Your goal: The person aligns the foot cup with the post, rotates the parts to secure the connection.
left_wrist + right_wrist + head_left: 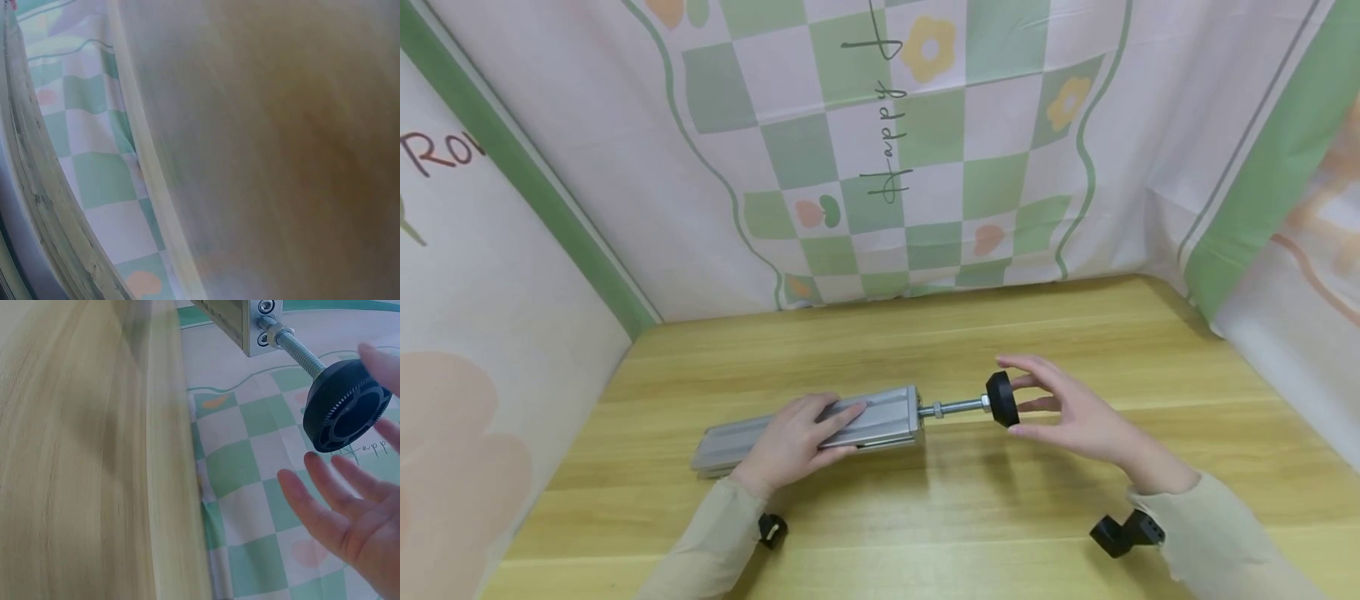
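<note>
My left hand (801,437) grips a silver aluminium profile (880,417) from above, with the thumb along its near side. From the profile's right end sticks a threaded rod (962,407) with nuts on it, ending in a round black levelling foot (1002,400). The right hand (1075,412) is spread around that foot, fingers and thumb apart. In the right wrist view the foot (344,406) shows its ribbed underside, and several fingertips (294,481) stand clear of its rim. Two screws flank the rod on the profile's end plate (255,328). The left wrist view shows neither hand.
The profile is held above a wooden table (970,525). A checked cloth (932,167) hangs behind the table, with more printed cloth at both sides. Black wrist mounts (1126,533) sit beneath both sleeves.
</note>
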Available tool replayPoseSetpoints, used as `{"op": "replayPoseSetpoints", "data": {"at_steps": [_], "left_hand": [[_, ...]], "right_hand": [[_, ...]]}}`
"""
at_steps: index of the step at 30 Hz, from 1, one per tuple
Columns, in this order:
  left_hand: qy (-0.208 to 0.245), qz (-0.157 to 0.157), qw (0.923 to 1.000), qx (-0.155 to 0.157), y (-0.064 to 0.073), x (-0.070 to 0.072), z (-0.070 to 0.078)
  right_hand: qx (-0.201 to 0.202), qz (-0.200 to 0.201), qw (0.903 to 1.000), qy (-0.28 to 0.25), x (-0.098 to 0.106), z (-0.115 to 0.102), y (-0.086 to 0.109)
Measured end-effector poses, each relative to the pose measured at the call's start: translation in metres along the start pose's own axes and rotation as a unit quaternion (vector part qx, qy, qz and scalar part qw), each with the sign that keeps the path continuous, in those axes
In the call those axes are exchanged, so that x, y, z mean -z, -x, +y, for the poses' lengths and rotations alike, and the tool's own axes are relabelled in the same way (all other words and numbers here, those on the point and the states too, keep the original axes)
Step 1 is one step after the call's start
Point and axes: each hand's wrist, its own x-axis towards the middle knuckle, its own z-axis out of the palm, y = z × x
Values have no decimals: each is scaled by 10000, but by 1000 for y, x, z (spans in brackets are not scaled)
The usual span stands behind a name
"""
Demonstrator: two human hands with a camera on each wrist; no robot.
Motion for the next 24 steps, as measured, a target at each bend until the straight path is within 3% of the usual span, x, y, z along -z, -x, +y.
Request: {"op": "replayPoseSetpoints", "data": {"at_steps": [4,7,12,24], "left_hand": [[18,-51,10000,18,0,-1,0],[30,-38,10000,6,0,-1,0],[1,16,10000,-22,0,-1,-1],[17,123,9999,-88,-1,0,1]], "right_hand": [[198,140,9994,227,0,1,2],[127,210,9993,270,1,0,2],[-10,205,9997,-163,2,-1,1],[-1156,40,9916,-583,2,-13,-1]]}}
